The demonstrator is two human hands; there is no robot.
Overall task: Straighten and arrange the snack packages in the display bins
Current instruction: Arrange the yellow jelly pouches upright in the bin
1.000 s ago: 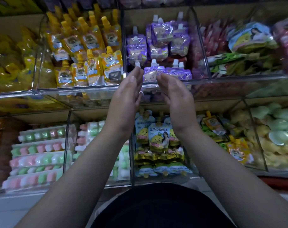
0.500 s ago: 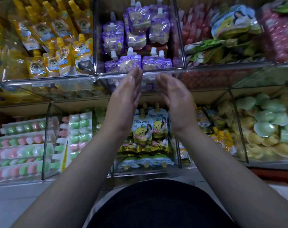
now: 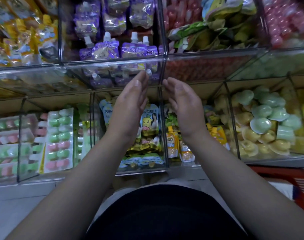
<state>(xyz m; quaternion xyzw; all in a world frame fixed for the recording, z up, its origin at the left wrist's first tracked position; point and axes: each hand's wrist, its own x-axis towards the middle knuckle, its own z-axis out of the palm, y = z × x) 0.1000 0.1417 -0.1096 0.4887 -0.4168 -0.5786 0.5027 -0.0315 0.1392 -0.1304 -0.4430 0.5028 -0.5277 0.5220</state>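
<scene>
From nine o'clock I saw pastel jelly trays [image 3: 58,139] in a clear lower bin [image 3: 21,177] above the pale tiled floor [image 3: 17,205]. My left hand [image 3: 130,104] and right hand [image 3: 185,108] were raised at centre, palms facing, fingers spread, gripping nothing. The purple spout pouches [image 3: 106,49] sat in the upper bin at twelve o'clock, beyond my fingertips. At four o'clock stood a red basket [image 3: 302,186].

Purple spouted snack pouches [image 3: 111,51] stand upright, crowded in rows, inside the clear upper display bin [image 3: 113,64].
</scene>
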